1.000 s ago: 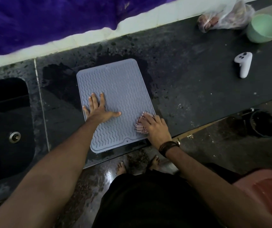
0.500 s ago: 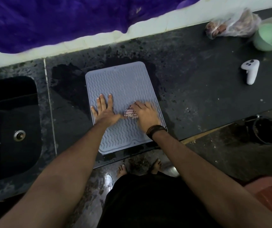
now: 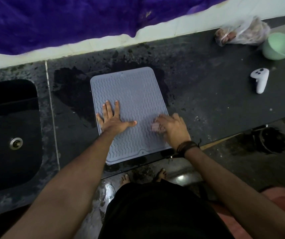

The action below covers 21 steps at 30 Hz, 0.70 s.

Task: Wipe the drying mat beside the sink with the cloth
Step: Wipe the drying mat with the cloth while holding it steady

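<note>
A grey ribbed drying mat [image 3: 131,94] lies on the dark counter, right of the black sink [image 3: 8,131]. My left hand [image 3: 112,118] presses flat on the mat's left half, fingers spread, holding nothing. My right hand [image 3: 172,128] rests on the mat's right edge, its fingers closed over a small pinkish cloth [image 3: 156,126]. The cloth is blurred and mostly hidden under the hand.
A white controller [image 3: 260,80], a green bowl [image 3: 279,45] and a plastic bag [image 3: 240,31] sit at the counter's right. Purple fabric [image 3: 69,19] hangs along the back wall. Wet patches surround the mat. My bare feet and the counter's front edge show below.
My right hand slid the cloth from the mat's right edge to its middle, then back to the right edge. My left hand stayed pressed flat on the mat.
</note>
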Each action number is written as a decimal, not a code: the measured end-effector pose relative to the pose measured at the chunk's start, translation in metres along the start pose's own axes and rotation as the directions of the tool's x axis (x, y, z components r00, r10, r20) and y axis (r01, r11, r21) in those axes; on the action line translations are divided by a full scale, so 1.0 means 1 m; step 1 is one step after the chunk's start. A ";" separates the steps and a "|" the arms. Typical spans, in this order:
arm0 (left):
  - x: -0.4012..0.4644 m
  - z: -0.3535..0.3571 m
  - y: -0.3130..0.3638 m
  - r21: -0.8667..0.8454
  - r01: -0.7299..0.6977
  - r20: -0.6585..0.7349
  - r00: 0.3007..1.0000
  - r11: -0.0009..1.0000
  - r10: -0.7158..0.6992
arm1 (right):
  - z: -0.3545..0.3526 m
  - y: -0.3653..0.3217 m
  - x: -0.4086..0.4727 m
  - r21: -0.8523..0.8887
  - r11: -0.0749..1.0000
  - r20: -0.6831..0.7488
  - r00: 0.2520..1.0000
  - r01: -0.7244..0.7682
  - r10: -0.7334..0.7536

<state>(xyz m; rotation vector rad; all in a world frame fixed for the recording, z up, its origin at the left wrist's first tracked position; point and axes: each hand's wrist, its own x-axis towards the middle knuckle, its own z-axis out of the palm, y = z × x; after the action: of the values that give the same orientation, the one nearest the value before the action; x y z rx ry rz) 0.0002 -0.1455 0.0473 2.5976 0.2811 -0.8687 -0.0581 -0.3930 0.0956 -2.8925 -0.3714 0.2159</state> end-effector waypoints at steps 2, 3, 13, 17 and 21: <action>-0.001 0.000 0.000 -0.002 0.001 0.006 1.000 1.000 -0.001 | -0.003 0.003 0.033 0.029 0.998 -0.070 0.996 -0.051 0.053; -0.001 -0.001 0.000 -0.002 0.000 0.008 1.000 1.000 0.000 | -0.002 0.005 0.049 0.028 0.997 -0.070 0.995 -0.073 0.075; 0.001 -0.002 0.001 -0.015 0.016 0.016 1.000 1.000 -0.016 | 0.017 0.027 0.004 -0.067 0.997 0.032 0.998 -0.043 0.046; 0.002 -0.001 0.001 -0.019 0.015 0.015 1.000 1.000 -0.015 | 0.017 0.030 -0.057 -0.058 0.998 0.044 0.998 -0.041 0.043; 0.002 0.000 0.001 -0.007 0.020 0.001 1.000 1.000 -0.020 | 0.010 0.029 -0.072 -0.031 0.997 0.057 0.995 -0.077 0.079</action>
<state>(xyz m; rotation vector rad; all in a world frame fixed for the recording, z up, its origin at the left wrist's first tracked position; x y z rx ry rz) 0.0022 -0.1458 0.0466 2.5924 0.3097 -0.8743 -0.1224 -0.4379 0.0872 -2.9373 -0.2736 0.3101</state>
